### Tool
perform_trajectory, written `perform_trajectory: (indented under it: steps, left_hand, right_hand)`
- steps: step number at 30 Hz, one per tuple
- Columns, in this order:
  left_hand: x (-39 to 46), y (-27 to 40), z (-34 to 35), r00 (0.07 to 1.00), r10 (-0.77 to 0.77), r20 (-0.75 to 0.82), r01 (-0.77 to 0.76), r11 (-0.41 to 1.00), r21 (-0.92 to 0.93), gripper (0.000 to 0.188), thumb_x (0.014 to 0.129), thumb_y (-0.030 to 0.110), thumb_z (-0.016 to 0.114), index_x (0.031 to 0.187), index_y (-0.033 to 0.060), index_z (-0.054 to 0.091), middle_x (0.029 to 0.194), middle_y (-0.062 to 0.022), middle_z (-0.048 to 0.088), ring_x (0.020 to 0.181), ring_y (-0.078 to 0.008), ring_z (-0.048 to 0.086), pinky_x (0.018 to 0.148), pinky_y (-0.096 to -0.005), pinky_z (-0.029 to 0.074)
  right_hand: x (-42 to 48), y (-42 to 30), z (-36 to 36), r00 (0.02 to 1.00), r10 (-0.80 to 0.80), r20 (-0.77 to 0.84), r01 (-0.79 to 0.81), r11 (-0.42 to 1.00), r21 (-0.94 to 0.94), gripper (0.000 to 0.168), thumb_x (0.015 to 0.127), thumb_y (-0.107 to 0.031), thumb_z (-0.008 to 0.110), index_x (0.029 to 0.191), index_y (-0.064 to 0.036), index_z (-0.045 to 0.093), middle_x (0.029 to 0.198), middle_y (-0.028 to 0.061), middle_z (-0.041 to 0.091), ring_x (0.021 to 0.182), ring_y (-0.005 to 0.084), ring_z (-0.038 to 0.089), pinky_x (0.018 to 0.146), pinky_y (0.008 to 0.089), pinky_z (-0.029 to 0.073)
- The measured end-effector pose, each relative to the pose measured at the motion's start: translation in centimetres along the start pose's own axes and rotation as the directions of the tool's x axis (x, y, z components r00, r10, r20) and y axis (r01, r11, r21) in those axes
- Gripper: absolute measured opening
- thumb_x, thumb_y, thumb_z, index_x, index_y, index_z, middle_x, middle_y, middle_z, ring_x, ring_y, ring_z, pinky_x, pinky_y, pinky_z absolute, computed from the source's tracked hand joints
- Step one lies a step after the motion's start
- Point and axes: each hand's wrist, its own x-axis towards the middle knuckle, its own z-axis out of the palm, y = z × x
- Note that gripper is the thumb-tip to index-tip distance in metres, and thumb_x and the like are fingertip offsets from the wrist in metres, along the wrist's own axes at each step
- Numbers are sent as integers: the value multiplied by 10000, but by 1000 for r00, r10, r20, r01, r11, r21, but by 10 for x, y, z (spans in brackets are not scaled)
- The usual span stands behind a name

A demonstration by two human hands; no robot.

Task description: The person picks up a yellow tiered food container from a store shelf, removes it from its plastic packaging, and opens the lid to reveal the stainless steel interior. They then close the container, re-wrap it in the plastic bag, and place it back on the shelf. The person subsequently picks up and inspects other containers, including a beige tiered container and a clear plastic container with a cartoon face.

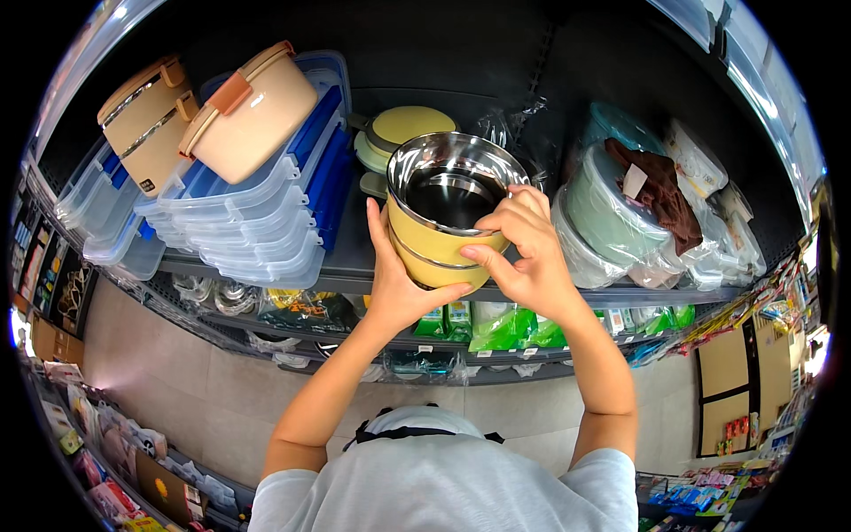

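Observation:
Between my hands is a yellow lidless food container (432, 229) with a shiny steel inside and rim, tilted so that I look into it. It seems to be two stacked bowls, one seam showing around the side. My left hand (399, 279) supports its lower left side, the thumb under the base. On the right, my right hand (525, 246) pinches the steel rim with the fingertips, the thumb against the outer wall. Just behind stands another yellow container with a round lid (412, 126) and grey-green handles, partly hidden by the one I hold.
Clear plastic boxes (246, 233) with blue parts are stacked left, under a beige lidded pot (256, 113) and a beige tiered lunch box (149, 120). Plastic-wrapped tubs (611, 199) with a brown cloth (655, 183) stand right. Green packages (505, 329) fill a lower shelf.

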Motion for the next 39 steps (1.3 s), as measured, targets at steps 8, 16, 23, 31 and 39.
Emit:
perform_trajectory:
  steps: [8, 16, 23, 31, 39]
  left_hand:
    - [1, -4, -7, 994, -67, 83, 70, 997, -27, 1519, 540, 277, 931, 1478, 25, -237, 1539, -273, 162, 1419, -370, 279, 1150, -440, 276]
    - [3, 3, -10, 985, -143, 93, 138, 989, 60, 1505, 509, 327, 933, 1504, -6, -146, 1527, -305, 142, 1426, -389, 246, 1157, -448, 259]
    - [-1, 2, -11, 990, -86, 113, 69, 986, 150, 1477, 565, 213, 929, 1502, 80, -205, 1505, -249, 252, 1379, -333, 361, 1136, -435, 317]
    - [-17, -8, -9, 950, 308, 54, -309, 903, 297, 1371, 501, 320, 965, 1498, 138, 42, 1524, -287, 90, 1422, -411, 217, 1146, -504, 276]
    - [-27, -12, -8, 834, 551, 23, -532, 793, 297, 1334, 543, 351, 951, 1489, 251, 16, 1530, -291, 38, 1441, -454, 124, 1144, -540, 291]
  right_hand:
    - [3, -21, 4, 988, -155, 13, 155, 983, -101, 202, 729, -152, 762, 820, -45, 616, 716, 56, 536, 703, 248, 484, 782, 366, 372]
    - [4, -14, -3, 995, 60, -75, -63, 997, -42, 188, 778, -168, 757, 812, -42, 621, 722, 39, 562, 735, 221, 495, 754, 338, 364]
    - [24, -27, -53, 953, 157, -260, -88, 962, 258, 203, 860, -102, 723, 918, 20, 571, 826, 25, 517, 755, 90, 430, 697, 228, 354]
    - [-44, -28, -57, 770, 396, -500, 24, 765, 643, 282, 956, -149, 618, 1157, 30, 532, 1137, 97, 641, 1023, 135, 607, 937, 277, 451]
    - [-68, -43, -61, 587, 554, -590, 159, 636, 755, 257, 1015, -173, 507, 1203, 2, 508, 1191, 102, 624, 1093, 184, 612, 961, 350, 474]
